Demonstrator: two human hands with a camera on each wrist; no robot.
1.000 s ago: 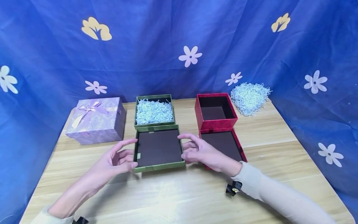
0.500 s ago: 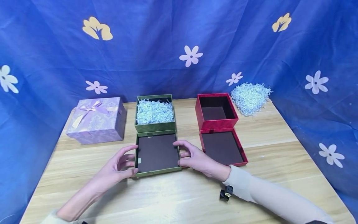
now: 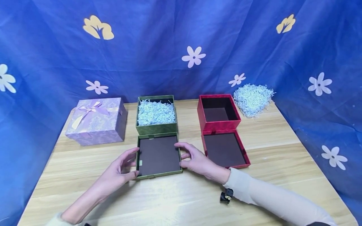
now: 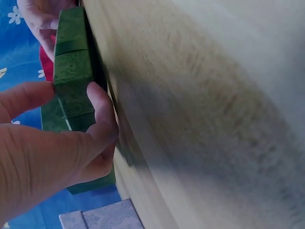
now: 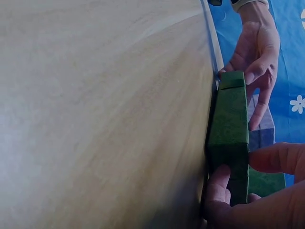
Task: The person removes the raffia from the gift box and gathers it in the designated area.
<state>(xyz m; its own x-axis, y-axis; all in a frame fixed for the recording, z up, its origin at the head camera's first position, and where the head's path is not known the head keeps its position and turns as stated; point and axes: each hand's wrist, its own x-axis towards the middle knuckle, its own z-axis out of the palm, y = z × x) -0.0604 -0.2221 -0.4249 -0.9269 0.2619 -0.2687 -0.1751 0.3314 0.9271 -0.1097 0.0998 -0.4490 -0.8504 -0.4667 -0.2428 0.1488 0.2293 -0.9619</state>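
Note:
A green box lid [image 3: 158, 155] lies inside-up, its dark lining showing, in front of the open green box [image 3: 156, 129]. My left hand [image 3: 118, 169] holds the lid's left side and my right hand [image 3: 198, 161] its right side. In the left wrist view, the thumb and fingers of the left hand are bent round a corner of the green lid [image 4: 74, 71]. The right wrist view shows both hands at opposite ends of the lid [image 5: 231, 117], which sits at table level. Pale blue shredded paper [image 3: 155, 113] fills much of the green box.
To the right stands an open red box [image 3: 219, 125], with its red lid [image 3: 224, 149] inside-up before it. A heap of blue shredded paper [image 3: 251, 99] lies at the back right. On the left is a closed lilac gift box [image 3: 97, 122] with a ribbon bow.
Both hands have brought the green lid down and toward me, from overlapping the green box's front to lying before it. The red lid's left side has come into fuller view.

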